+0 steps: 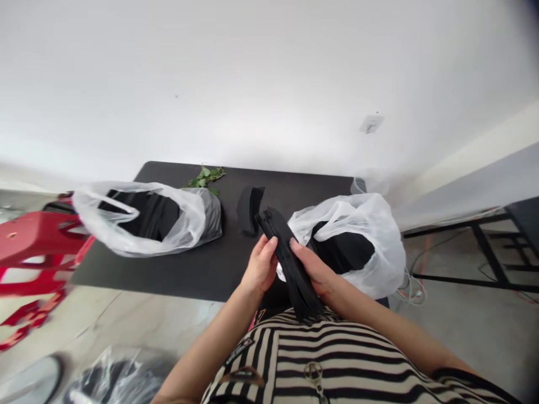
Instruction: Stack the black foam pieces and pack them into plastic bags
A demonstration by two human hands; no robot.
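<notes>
Between my two hands is a stack of thin black strips [290, 264], close to my body at the table's front edge. My left hand [261, 262] pinches the stack from the left, thumb on top. On the other side my right hand [312, 266] grips it, with its fingers partly hidden beneath. The lower ends of the strips fan apart slightly. Just beyond, a smaller bunch of black pieces [251, 209] lies on the dark table [189, 275]. Right of my hands sits a white plastic bag [385, 241] with black pieces inside.
Another white plastic bag [191, 216], also holding black pieces, stands on the table's left side. Green leaves [205, 177] lie near the back edge. A red plastic stool [37, 241] is at the left, a clear bag [113, 376] on the floor, and a black metal frame [484, 252] at right.
</notes>
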